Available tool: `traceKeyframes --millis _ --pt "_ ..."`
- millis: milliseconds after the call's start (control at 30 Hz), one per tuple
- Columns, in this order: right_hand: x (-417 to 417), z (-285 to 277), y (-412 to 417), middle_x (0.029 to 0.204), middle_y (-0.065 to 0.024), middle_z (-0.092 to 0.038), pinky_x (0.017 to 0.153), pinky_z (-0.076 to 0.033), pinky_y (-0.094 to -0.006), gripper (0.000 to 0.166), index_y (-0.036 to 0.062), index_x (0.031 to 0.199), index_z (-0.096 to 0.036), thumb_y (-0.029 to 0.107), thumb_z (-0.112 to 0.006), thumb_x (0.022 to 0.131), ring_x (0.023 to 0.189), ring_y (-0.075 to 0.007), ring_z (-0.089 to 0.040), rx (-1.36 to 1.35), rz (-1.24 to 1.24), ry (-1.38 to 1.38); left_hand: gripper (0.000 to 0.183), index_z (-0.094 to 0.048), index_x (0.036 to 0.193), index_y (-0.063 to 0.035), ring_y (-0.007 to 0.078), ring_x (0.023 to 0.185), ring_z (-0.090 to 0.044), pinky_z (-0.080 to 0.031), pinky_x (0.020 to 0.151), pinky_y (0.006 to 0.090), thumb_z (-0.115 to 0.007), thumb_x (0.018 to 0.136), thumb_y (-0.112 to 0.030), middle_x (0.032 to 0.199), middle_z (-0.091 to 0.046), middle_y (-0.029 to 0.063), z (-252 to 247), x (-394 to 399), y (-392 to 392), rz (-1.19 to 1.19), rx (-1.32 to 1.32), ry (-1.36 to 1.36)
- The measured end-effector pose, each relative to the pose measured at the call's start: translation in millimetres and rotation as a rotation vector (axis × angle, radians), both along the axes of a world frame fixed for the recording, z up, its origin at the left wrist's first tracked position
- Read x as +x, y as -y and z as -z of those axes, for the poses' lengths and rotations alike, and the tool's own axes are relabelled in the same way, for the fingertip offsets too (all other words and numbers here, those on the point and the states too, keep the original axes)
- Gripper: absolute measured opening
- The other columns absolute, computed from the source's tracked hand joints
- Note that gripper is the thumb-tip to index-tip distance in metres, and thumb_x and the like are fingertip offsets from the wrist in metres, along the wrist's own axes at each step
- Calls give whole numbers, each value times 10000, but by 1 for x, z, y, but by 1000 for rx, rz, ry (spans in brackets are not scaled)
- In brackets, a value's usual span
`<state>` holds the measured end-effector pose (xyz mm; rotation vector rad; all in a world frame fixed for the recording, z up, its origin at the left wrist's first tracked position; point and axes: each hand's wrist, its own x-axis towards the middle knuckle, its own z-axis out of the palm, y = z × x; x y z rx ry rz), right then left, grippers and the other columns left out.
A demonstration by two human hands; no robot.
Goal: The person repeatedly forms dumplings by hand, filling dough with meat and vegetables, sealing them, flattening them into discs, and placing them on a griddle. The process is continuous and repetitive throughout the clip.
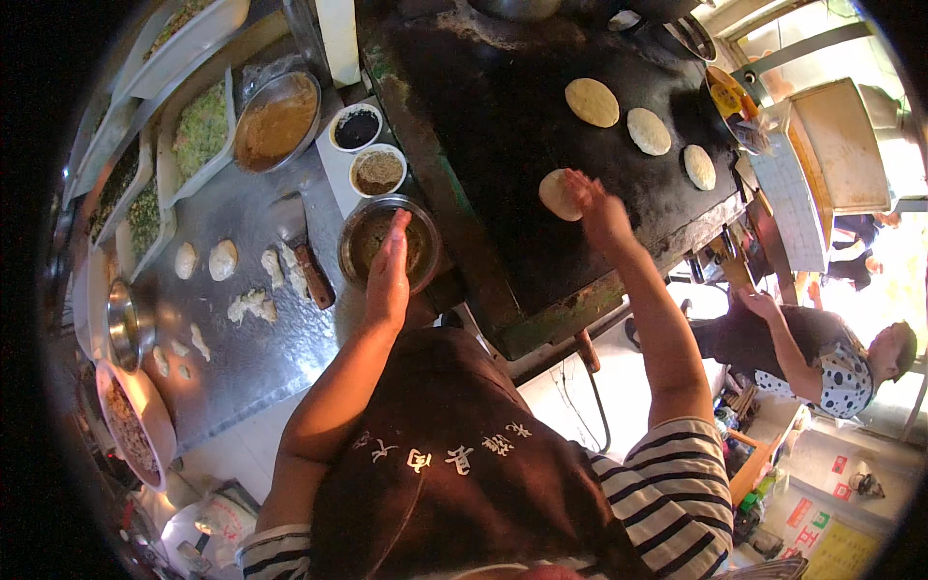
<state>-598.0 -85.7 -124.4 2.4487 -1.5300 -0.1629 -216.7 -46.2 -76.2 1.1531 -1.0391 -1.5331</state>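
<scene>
My right hand rests its fingers on the right side of a round flat dough cake on the dark griddle. Three more flat dough cakes lie farther back on the griddle, among them a yellower one. My left hand is over a steel bowl with oily liquid, held edge-on with its fingers straight and close together; nothing shows in it. Left of that bowl, a wooden-handled scraper lies on the steel worktop beside scraps of dough.
Two white cups, of black seeds and brown seasoning, stand behind the steel bowl. A bowl of brown paste and trays of chopped greens line the left. Two dough balls lie there. A co-worker is at the right.
</scene>
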Motion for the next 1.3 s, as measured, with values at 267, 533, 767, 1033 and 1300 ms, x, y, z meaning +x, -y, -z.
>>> traceKeyframes --millis 267,533,767,1033,1300 --pt "72 -70 31 1322 -184 -481 1085 -271 -390 335 44 1231 -547 199 -422 961 1288 -333 -382 416 12 1302 477 -441 1300 30 244 1298 -385 -284 1070 326 -540 926 -249 1390 -412 169 5 -55 20 58 -169 72" --pt "73 -45 -35 1443 -173 -321 1103 -168 -516 589 43 1364 -367 315 -531 868 1358 -327 -267 233 62 711 801 -132 1425 18 416 1355 -216 -217 1081 527 -616 833 -221 1485 -151 243 12 -105 7 515 -674 842" --pt "89 -57 -48 1439 -214 -310 1106 -156 -488 579 -5 1357 -366 306 -508 889 1354 -380 -256 355 99 558 806 -81 1417 60 396 1382 -144 -157 1110 504 -580 848 -218 1494 -72 252 20 -116 19 476 -659 1050" --pt "79 -35 -52 1474 -203 -241 1089 -200 -504 706 -21 1390 -280 393 -504 864 1367 -369 -225 74 170 511 761 -234 1406 36 324 1381 -206 -184 1110 456 -552 862 -390 1497 -185 181 26 -126 37 548 -930 1026" --pt "76 -64 -14 1415 -201 -354 1082 -250 -475 566 15 1332 -400 275 -550 853 1326 -357 -315 -46 131 650 741 -242 1402 21 319 1373 -226 -224 1091 487 -602 844 -306 1469 -252 187 20 -116 62 624 -848 945"
